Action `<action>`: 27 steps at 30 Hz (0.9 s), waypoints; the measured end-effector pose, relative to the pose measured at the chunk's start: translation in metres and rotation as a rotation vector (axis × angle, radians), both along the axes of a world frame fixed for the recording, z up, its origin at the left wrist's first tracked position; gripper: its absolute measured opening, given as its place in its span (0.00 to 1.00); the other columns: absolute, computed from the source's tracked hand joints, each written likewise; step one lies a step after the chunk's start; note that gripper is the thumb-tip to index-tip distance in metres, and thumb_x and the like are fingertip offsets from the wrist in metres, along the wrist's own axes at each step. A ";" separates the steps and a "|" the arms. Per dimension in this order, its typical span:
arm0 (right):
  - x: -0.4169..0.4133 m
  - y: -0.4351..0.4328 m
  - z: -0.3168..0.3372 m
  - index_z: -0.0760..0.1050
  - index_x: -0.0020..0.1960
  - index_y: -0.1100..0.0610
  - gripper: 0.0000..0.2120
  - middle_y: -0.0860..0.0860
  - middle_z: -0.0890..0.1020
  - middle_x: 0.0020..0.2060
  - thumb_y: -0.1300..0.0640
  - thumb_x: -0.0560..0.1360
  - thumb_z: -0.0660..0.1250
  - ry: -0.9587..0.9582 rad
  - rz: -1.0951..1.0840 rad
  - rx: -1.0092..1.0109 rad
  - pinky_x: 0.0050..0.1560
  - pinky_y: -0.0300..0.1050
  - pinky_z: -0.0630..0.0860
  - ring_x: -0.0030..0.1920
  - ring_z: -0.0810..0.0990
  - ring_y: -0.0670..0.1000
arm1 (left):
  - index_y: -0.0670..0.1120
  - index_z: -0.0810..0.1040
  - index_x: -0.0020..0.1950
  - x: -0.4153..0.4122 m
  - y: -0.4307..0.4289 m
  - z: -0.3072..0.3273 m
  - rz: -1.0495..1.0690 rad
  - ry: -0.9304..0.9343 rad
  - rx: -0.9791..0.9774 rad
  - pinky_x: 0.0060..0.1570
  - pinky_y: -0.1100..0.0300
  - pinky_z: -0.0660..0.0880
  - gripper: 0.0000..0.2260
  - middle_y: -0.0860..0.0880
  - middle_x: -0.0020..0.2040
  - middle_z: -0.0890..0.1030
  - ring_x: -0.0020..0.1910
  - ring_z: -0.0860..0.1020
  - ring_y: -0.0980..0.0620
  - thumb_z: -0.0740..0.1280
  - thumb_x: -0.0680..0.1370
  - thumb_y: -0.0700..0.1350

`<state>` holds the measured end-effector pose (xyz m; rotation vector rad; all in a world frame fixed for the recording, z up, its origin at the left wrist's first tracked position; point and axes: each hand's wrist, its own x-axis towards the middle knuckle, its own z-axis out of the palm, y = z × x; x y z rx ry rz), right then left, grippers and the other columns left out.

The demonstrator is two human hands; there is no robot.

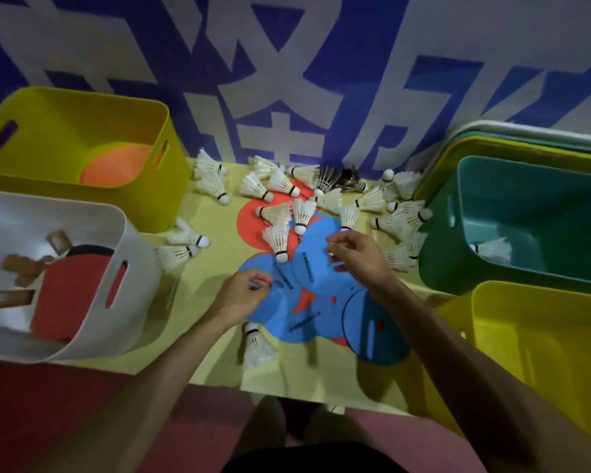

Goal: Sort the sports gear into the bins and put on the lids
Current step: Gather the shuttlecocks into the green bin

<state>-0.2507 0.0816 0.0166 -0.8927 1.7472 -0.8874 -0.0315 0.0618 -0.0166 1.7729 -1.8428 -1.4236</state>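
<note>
Several flat blue discs (316, 278) and red discs (249, 220) lie overlapped on the yellow mat (215, 254), with several white shuttlecocks (277, 238) scattered over and behind them. My left hand (244, 293) pinches the edge of a blue disc at the pile's left. My right hand (355, 256) hovers over the pile's middle with fingers curled on a blue disc's edge. A yellow bin (82, 107) at the back left holds an orange disc (116, 167). The white bin (93, 302) holds table tennis paddles (65, 291). The teal bin (440, 247) holds one shuttlecock (492, 249).
Another yellow bin (539, 336) stands at the front right. Stacked lids (475, 138) lean against the wall behind the teal bin. A blue-and-grey patterned wall (287, 63) closes the back. My knees and the red floor (31, 404) lie in front of the mat.
</note>
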 end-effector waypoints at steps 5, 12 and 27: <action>0.029 0.009 -0.023 0.77 0.52 0.58 0.06 0.57 0.82 0.44 0.61 0.77 0.64 0.062 -0.025 -0.023 0.43 0.46 0.79 0.42 0.81 0.52 | 0.47 0.80 0.47 0.032 0.021 -0.041 -0.011 -0.056 0.109 0.46 0.63 0.71 0.02 0.49 0.50 0.83 0.50 0.80 0.51 0.68 0.76 0.43; 0.049 0.046 -0.059 0.77 0.52 0.51 0.06 0.56 0.83 0.45 0.59 0.76 0.65 0.121 0.027 0.090 0.50 0.57 0.80 0.47 0.82 0.57 | 0.51 0.73 0.46 0.044 0.042 -0.070 -0.056 -0.292 0.108 0.39 0.57 0.68 0.14 0.52 0.49 0.75 0.44 0.76 0.51 0.72 0.70 0.57; 0.020 -0.006 -0.063 0.75 0.62 0.59 0.15 0.56 0.79 0.57 0.60 0.76 0.64 0.607 0.259 0.122 0.51 0.39 0.69 0.56 0.78 0.55 | 0.45 0.77 0.51 0.029 0.013 -0.050 0.253 0.180 0.278 0.40 0.52 0.78 0.11 0.43 0.49 0.82 0.44 0.80 0.47 0.73 0.72 0.42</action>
